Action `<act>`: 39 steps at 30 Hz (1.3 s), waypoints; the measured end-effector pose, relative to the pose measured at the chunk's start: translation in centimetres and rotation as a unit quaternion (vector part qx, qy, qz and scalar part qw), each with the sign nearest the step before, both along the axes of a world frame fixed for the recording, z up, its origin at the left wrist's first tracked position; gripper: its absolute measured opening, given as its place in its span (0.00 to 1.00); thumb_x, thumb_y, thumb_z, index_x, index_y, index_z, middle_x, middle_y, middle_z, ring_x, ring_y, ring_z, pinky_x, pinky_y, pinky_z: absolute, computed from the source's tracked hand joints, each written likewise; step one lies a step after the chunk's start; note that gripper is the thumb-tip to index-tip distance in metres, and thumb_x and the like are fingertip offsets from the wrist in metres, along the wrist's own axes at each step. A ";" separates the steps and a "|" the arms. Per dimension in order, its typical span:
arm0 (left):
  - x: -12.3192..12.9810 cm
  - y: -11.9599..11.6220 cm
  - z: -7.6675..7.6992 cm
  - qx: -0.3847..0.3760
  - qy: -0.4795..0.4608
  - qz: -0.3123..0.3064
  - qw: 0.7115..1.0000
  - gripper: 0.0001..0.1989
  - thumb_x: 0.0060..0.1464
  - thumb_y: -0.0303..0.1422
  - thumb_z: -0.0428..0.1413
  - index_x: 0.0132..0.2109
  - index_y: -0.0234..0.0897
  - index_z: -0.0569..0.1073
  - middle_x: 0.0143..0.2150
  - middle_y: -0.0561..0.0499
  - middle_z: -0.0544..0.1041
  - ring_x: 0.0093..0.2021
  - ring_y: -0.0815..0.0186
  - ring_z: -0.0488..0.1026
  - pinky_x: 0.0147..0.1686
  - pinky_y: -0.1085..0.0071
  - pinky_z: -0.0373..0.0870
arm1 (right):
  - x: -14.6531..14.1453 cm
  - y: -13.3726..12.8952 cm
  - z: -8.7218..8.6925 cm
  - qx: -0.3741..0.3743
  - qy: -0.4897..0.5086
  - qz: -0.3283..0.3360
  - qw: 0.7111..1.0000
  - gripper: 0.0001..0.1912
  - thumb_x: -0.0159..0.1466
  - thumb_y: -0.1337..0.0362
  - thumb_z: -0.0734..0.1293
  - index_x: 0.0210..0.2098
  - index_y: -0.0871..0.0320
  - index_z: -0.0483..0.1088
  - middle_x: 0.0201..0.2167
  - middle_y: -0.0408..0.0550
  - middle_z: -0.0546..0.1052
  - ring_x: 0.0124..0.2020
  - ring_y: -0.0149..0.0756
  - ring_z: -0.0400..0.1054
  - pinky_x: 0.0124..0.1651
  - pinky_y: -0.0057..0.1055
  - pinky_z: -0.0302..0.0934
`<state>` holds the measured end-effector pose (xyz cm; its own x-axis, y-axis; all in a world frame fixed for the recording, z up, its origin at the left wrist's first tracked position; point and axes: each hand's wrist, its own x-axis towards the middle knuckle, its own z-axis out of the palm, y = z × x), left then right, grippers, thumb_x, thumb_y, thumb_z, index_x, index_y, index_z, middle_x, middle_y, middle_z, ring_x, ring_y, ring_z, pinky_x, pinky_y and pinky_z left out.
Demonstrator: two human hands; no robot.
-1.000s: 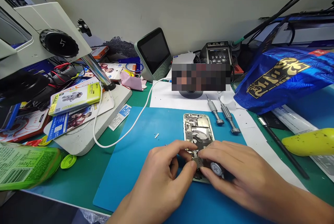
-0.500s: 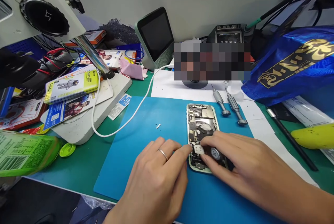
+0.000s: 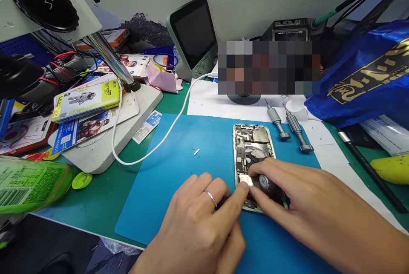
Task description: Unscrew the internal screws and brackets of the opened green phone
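Blue mat (image 3: 166,180) with open surface left of the opened phone (image 3: 252,150), left index fingertip touching metal plate (image 3: 245,180), right hand (image 3: 287,184) pinching plate's edge.

1. Matte green tabletop (image 3: 172,104) bears a flat blue mat (image 3: 159,193), white paper (image 3: 207,105) and a round lime-green plastic cap (image 3: 82,180)
2. Mat bears an opened, pale-green-rimmed phone (image 3: 245,150) and a tiny silvery strip (image 3: 197,152)
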<state>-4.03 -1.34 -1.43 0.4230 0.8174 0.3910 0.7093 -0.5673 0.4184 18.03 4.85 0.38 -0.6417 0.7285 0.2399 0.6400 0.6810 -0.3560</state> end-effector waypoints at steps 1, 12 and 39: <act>0.0 0.0 0.0 0.001 0.004 0.001 1.000 0.24 0.60 0.24 0.56 0.62 0.33 0.73 0.38 0.48 0.74 0.34 0.61 0.65 0.33 0.61 0.66 | -0.1 0.0 0.0 0.007 -0.002 0.000 1.000 0.06 0.72 0.63 0.62 0.40 0.54 0.71 0.31 0.45 0.78 0.27 0.34 0.73 0.28 0.29 0.66; 0.2 0.2 -0.2 0.006 0.018 0.023 1.000 0.24 0.58 0.23 0.55 0.61 0.33 0.74 0.37 0.49 0.72 0.34 0.62 0.63 0.32 0.61 0.65 | -0.4 -0.1 -0.1 0.044 -0.010 -0.014 0.999 0.11 0.75 0.61 0.59 0.41 0.54 0.71 0.33 0.42 0.80 0.30 0.33 0.77 0.31 0.29 0.69; 0.5 -0.1 -0.7 0.000 0.043 0.022 0.999 0.25 0.58 0.24 0.54 0.63 0.35 0.73 0.38 0.50 0.71 0.35 0.61 0.60 0.33 0.61 0.56 | 0.9 0.4 -0.8 0.040 0.017 0.036 0.998 0.13 0.76 0.65 0.58 0.43 0.55 0.75 0.33 0.40 0.77 0.31 0.26 0.72 0.34 0.24 0.65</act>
<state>-3.58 -1.44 -2.12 0.4188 0.8357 0.3553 0.7663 -0.5352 0.3556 18.89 5.23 -0.45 -0.6815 0.6589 0.3184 0.5775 0.7515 -0.3190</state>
